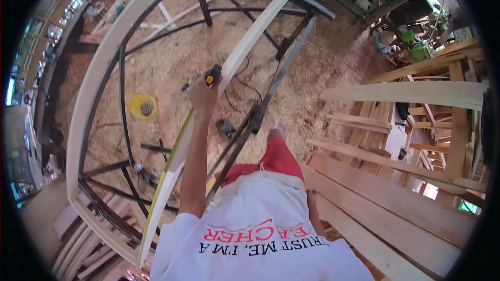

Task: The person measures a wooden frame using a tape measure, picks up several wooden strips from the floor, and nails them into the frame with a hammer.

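Observation:
My left hand (204,95) is closed around a black power tool with an orange part (212,75), over a long pale wooden board (249,40). The tool's underside is hidden by my hand. The board runs from the far right to the near left, narrow and slightly curved, with a yellow-green edge along its near half. My right arm hangs beside my white shirt, and only a small part of my right hand (311,195) shows by my hip. Its fingers are hidden.
A dark metal frame (123,99) bears a thick curved wooden piece (89,104) at left. On the shaving-covered floor are a yellow bowl (132,105) and a dark tool (226,128). Wide planks (385,192) lie at right, and curved wood strips (86,242) are stacked near left.

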Demonstrator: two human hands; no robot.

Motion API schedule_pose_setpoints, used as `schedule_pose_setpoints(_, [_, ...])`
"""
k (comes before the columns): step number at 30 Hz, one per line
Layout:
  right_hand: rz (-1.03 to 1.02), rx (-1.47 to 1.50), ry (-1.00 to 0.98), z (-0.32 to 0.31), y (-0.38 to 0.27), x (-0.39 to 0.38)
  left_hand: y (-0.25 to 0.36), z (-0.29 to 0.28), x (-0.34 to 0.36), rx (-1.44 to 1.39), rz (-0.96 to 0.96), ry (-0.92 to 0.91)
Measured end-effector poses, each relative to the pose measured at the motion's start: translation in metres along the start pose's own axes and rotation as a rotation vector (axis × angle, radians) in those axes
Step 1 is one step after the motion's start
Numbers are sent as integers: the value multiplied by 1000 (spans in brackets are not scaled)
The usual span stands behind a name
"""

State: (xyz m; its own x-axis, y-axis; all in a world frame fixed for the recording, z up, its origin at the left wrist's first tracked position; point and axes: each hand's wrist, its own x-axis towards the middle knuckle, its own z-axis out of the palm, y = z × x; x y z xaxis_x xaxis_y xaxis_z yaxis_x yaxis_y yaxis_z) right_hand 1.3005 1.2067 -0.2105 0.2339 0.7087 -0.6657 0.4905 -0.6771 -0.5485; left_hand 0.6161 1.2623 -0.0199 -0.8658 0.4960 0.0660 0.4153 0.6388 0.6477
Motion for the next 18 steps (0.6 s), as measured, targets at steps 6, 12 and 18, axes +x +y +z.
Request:
schedule_pose_setpoints(6, [-14, -111, -57, -15, -53, 88, 96, 79, 81, 73, 29, -19])
schedule_pose_setpoints(12, [-154, -314, -176, -42, -227, 286, 174, 137, 161, 144, -44, -53])
schedule_pose_setpoints(18, [-524, -150, -99, -103, -464, 387, 238, 170, 224, 177, -180, -16])
